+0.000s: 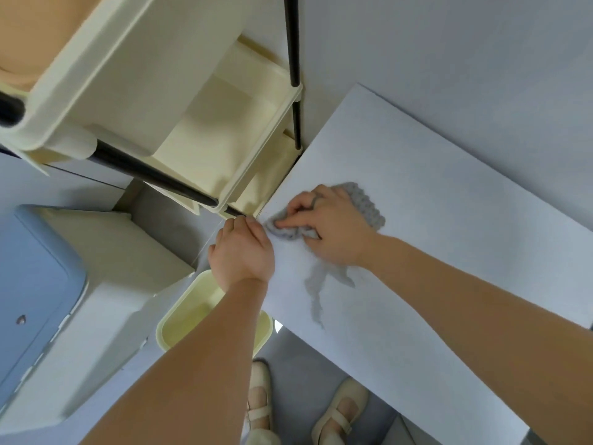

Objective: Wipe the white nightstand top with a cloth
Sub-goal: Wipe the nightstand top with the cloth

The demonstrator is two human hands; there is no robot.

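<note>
The white nightstand top (433, 220) fills the right half of the head view. A grey knitted cloth (365, 203) lies bunched on it near its left edge. My right hand (330, 226) presses down on the cloth, fingers curled into its folds, so most of the cloth is hidden beneath the palm. My left hand (244, 252) rests at the nightstand's left edge, fingers bent over the rim beside the cloth. A grey shadow of the hand lies on the top just below the wrist.
A cream tiered cart (199, 117) with black poles stands hard against the nightstand's left side. A cream bin (179, 319) sits below my left forearm. A blue-lidded white box (41, 300) is at far left. My shoes (337, 415) show on the floor.
</note>
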